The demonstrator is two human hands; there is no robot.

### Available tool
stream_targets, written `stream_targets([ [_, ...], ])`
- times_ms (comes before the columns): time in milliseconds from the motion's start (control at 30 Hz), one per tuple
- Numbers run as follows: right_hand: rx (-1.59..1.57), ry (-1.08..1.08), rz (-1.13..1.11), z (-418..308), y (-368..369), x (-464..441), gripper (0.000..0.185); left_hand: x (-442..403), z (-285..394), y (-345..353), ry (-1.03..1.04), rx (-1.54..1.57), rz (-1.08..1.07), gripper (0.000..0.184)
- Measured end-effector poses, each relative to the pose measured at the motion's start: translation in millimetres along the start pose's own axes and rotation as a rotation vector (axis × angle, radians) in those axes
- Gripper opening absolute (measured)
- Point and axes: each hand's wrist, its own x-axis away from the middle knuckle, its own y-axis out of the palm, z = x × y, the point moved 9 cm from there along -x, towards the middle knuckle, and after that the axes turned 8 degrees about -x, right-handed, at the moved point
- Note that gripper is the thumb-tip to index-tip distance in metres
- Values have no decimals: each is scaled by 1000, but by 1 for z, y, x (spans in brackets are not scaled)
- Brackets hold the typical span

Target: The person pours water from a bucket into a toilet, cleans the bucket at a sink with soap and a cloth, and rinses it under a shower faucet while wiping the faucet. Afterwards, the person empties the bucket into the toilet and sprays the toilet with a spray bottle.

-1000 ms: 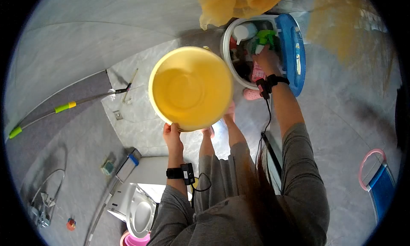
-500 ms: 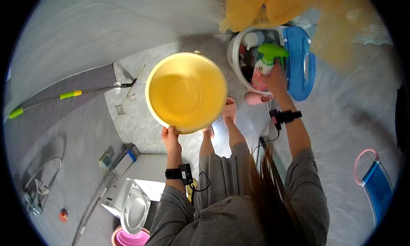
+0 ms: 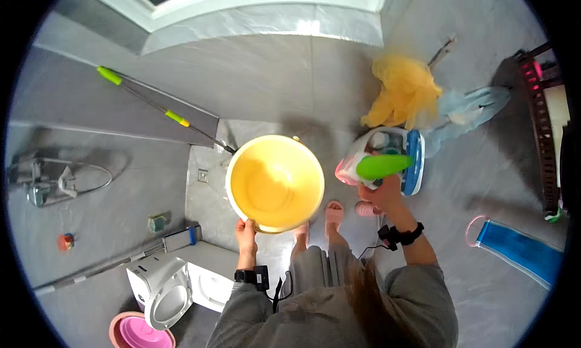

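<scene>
My left hand (image 3: 245, 235) grips the near rim of a large yellow basin (image 3: 275, 182), its fingers closed on the edge. The basin looks empty inside and is held over the tiled floor. In my right hand (image 3: 383, 194) is a spray bottle with a bright green trigger head (image 3: 385, 165) and a pinkish body partly hidden behind the fingers. Below the bottle stands a white bucket (image 3: 365, 143) with a raised blue lid (image 3: 415, 162). A few items show inside the bucket, including a white-topped bottle, though they are hard to make out.
A mop with a green handle (image 3: 110, 76) leans at the left. A yellow mesh cloth (image 3: 407, 94) hangs near a pale blue bag (image 3: 469, 113). A toilet (image 3: 166, 299) and pink basins (image 3: 145, 331) are at lower left. Pink slippers (image 3: 334, 213) are on my feet.
The spray bottle has risen out of the bucket in my right hand and swung leftward. The view has tilted up, showing the window ledge. My left hand still holds the basin.
</scene>
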Motion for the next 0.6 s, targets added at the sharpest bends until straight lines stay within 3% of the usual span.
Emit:
stream_targets([
  [100, -104, 18, 107, -55, -36, -62, 52, 10, 5, -19, 17, 8, 25, 7],
  [167, 16, -380, 283, -120, -68, -113, 47, 9, 3, -24, 28, 37, 13, 9],
  [233, -24, -421, 323, -157, -85, -167, 50, 12, 7, -23, 24, 56, 17, 8],
  [300, -164, -341, 345, -156, -93, -214, 53, 10, -2, -22, 10, 102, 21, 7],
  [400, 172, -243, 307, -142, -83, -260, 65, 6, -13, -16, -9, 146, 36, 5],
  [600, 157, -249, 382, -105, -70, -265, 64, 4, -22, -6, -105, 86, 10, 8],
])
